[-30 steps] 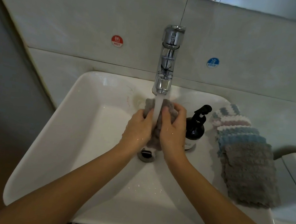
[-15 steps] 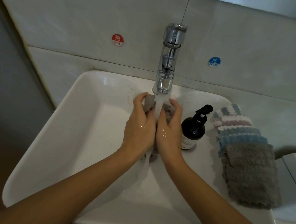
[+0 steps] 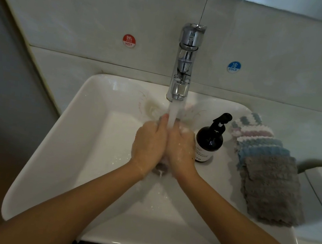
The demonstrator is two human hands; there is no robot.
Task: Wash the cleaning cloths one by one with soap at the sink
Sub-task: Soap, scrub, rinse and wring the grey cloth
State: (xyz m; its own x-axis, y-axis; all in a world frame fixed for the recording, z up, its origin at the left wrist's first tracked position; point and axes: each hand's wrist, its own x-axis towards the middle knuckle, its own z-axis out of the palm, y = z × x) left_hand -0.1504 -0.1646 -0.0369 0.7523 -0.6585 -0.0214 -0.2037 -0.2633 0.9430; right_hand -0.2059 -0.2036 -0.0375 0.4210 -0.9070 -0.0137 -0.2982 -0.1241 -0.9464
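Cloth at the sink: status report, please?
Left hand and right hand both grip the grey cloth under the tap stream. Nothing in the way.

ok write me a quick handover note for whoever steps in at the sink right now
Left hand and right hand: both curl round one wet grey cleaning cloth, pressed together under the running water from the chrome tap, over the white rectangular basin.
Black pump soap bottle stands on the basin's right ledge; the overlapping row of fluffy grey, blue and striped cloths lies right of it.
Done: this cloth is wet, being worked.
Left: finish it, then wash the row one by one.
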